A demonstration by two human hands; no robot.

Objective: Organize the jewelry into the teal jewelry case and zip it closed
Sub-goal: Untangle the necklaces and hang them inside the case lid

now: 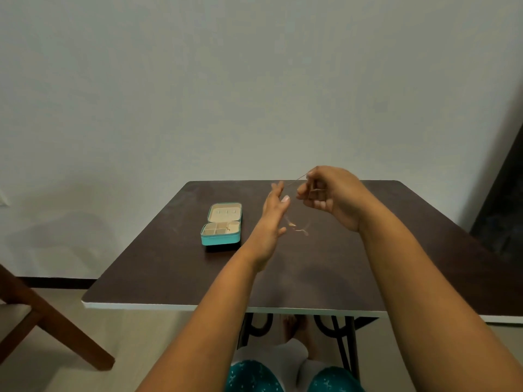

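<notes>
The teal jewelry case (221, 224) lies open on the dark table, lid flat toward the wall, cream compartments showing. My right hand (331, 196) is raised above the table to the right of the case, fingers pinched on a thin gold chain (297, 181). The chain runs left to my left hand (273, 219), which is blurred with its fingers apart beside the chain. More gold jewelry (297, 227) lies in a small heap on the table below my hands.
The dark brown table (169, 264) has a white front edge and black metal legs. A wooden chair (42, 321) stands at the lower left. A pale wall is behind the table, and a dark panel leans at the far right.
</notes>
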